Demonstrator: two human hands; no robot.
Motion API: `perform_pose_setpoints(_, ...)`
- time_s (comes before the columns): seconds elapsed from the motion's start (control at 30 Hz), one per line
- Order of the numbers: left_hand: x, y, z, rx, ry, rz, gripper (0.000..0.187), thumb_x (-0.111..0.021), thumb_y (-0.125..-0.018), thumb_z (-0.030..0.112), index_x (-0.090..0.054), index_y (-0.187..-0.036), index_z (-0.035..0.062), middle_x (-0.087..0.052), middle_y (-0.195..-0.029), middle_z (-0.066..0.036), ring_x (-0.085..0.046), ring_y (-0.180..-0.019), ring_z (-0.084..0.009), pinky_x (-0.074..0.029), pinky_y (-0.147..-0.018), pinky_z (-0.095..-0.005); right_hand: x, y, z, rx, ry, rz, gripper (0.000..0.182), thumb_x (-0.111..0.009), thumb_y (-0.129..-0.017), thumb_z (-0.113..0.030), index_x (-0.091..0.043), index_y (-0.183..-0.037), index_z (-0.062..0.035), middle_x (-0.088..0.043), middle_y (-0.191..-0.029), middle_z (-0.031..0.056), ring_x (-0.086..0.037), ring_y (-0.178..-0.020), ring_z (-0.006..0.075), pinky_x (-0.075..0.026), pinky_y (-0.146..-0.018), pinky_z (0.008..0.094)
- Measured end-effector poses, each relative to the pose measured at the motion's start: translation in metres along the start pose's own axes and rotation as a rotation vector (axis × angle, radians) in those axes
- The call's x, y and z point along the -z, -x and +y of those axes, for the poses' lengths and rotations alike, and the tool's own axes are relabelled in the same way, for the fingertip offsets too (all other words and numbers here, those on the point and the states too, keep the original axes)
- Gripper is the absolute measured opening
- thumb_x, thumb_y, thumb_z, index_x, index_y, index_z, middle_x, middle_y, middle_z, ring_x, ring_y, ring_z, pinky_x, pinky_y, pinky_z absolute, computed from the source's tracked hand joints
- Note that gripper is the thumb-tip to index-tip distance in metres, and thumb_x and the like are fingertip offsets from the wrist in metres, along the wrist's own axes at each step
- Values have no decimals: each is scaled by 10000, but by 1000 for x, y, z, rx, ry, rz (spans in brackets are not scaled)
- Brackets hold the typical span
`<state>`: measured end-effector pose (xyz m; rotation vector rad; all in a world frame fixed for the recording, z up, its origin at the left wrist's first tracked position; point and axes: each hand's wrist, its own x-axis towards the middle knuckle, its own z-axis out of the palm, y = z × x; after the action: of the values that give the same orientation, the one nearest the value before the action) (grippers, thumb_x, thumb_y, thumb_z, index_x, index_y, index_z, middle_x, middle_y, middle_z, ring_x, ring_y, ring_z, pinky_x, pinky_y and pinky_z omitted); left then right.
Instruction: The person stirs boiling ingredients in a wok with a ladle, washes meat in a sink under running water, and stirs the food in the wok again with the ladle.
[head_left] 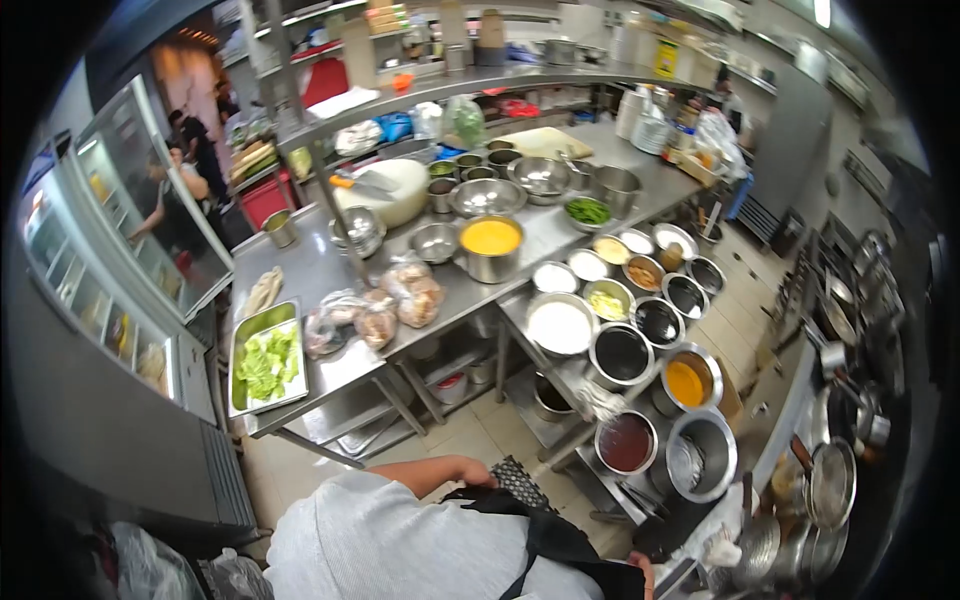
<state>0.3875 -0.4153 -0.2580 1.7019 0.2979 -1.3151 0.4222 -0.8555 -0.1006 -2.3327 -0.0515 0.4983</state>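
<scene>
My left arm, in a pale grey sleeve, bends across my body. My left hand (pixel 478 472) is low beside a black-and-white patterned cloth (pixel 520 482) and the black apron (pixel 572 545); its fingers are mostly hidden. At the bottom edge, only part of my right hand (pixel 641 572) shows past the apron, its fingers out of sight. The pots nearest my hands are one of dark red sauce (pixel 627 443) and a large steel pot (pixel 701 455) with a metal utensil inside. Tongs (pixel 642 498) lie in front of them.
A steel counter (pixel 345 372) holds a tray of lettuce (pixel 268 365), bagged food (pixel 412 290), a pot of yellow liquid (pixel 491 247) and bowls. Several sauce pots stand along a lower shelf. Pans (pixel 832 485) crowd the right. A glass-door fridge (pixel 150 190) stands left, with people beyond.
</scene>
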Motion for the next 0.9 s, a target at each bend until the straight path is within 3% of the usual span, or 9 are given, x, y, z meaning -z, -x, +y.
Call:
perform_pose_setpoints(0.07, 14, 40, 17, 2, 387, 281, 522, -537, -839, 497, -609, -1171, 102, -552, -1255, -90, -503, -1153, -271, -359, -974, -395, -35, -32, -16, -31, 49, -158, 445, -581, -764, -98, -497, -1194, -22, -490, -1153, 144, -542, -873, 186, -473, -699, 296)
perform_pose_setpoints(0.2, 64, 28, -40, -274, 109, 521, 536, -463, -880, 503, -595, -1195, 91, -562, -1250, -121, -509, -1157, -276, -370, -966, -408, -110, -86, -34, -57, 94, -332, 455, -586, -765, -162, -510, -1189, -17, -501, -1159, 154, -545, -901, 202, -468, -732, 306)
perform_pose_setpoints(0.27, 69, -4, -85, -208, -123, 357, 467, -469, -897, 418, -584, -1205, 86, -547, -1261, -95, -487, -1168, -236, -350, -984, -375, -136, -107, -27, -80, 118, -382, 463, -588, -766, -194, -516, -1187, -15, -506, -1162, 160, -547, -915, 210, -465, -748, 311)
perform_pose_setpoints(0.33, 48, 11, -91, -162, 345, 202, 451, -405, -929, 388, -567, -1223, 87, -549, -1260, -87, -486, -1156, -218, -349, -993, -380, -153, -125, -15, -113, 135, -420, 474, -590, -767, -226, -523, -1185, -13, -512, -1164, 165, -549, -929, 218, -462, -765, 316)
perform_pose_setpoints(0.47, 48, -18, -128, -149, 905, -61, 470, -392, -942, 407, -543, -1230, 69, -581, -1208, -36, -522, -1082, -178, -394, -951, -341, -169, -148, 0, -181, 171, -455, 503, -595, -768, -289, -535, -1181, -8, -522, -1170, 175, -552, -957, 234, -457, -797, 325)
perform_pose_setpoints(0.53, 60, 31, -109, -110, 826, -73, 479, -408, -943, 422, -537, -1234, 64, -589, -1189, -10, -537, -1057, -146, -404, -940, -321, -176, -146, 12, -231, 154, -442, 520, -597, -769, -321, -541, -1178, -6, -528, -1173, 180, -554, -971, 242, -454, -814, 330)
perform_pose_setpoints(0.67, 62, 13, -123, -292, 646, 104, 384, -441, -939, 364, -593, -1189, 114, -594, -1168, -9, -526, -1064, -159, -385, -952, -333, -186, -129, 36, -310, 169, -426, 559, -601, -770, -385, -554, -1174, -1, -539, -1178, 190, -557, -999, 258, -448, -847, 340)
perform_pose_setpoints(0.7, 77, 13, -110, -283, 559, 17, 311, -482, -925, 289, -620, -1147, 121, -612, -1131, -21, -546, -1029, -171, -410, -923, -320, -201, -113, 43, -352, 178, -428, 570, -602, -770, -401, -557, -1173, 0, -541, -1180, 193, -558, -1006, 262, -447, -855, 342)
perform_pose_setpoints(0.9, 124, -10, -79, -172, 337, -58, 310, -486, -914, 291, -622, -1134, 121, -617, -1107, -35, -555, -1010, -189, -418, -905, -333, -252, -62, 41, -660, -9, -371, 640, -609, -772, -496, -576, -1166, 7, -558, -1188, 208, -563, -1048, 286, -439, -904, 357)
